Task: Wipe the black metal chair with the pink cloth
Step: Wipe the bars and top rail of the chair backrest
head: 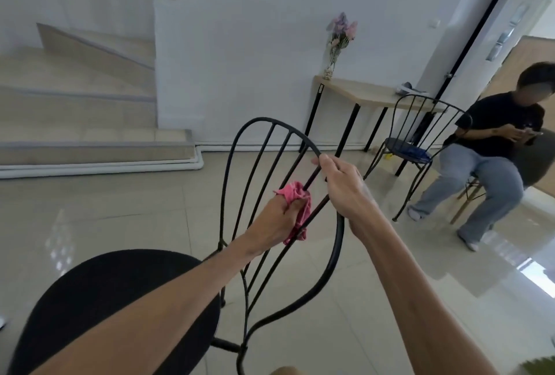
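Note:
The black metal chair point(240, 146) stands right in front of me, its curved wire backrest facing me and its round dark seat point(99, 299) at the lower left. My left hand point(276, 221) is closed on the pink cloth point(295, 200), which is wrapped around one of the thin bars of the backrest. My right hand point(342, 185) grips the outer rim of the backrest at its upper right curve.
A second black wire chair point(420, 122) stands to the right beside a wooden table point(360, 90) with a vase of flowers point(339, 41). A seated person point(492, 146) looks at a phone at the far right. Stairs point(78, 122) rise at the left. Glossy tiled floor all around.

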Demonstrator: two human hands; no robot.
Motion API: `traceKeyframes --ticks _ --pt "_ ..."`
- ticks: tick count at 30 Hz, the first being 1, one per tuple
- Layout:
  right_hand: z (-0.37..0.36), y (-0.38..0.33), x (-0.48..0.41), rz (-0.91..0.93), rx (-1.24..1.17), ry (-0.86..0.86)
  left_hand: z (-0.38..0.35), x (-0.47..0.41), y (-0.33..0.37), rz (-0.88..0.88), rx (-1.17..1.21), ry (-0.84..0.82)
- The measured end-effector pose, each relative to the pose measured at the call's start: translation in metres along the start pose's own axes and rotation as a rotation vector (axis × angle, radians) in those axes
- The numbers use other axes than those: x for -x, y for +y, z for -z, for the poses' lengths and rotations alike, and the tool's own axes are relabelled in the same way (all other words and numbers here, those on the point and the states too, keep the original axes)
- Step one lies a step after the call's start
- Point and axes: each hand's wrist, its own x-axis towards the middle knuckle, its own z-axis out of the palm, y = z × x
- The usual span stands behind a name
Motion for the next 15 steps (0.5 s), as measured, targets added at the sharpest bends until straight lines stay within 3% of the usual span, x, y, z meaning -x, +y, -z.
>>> traceKeyframes --ticks 15 --pt "-0.008 0.011 -0.006 -0.023 -0.124 0.039 0.017 0.072 -0.182 0.309 -0.217 -0.031"
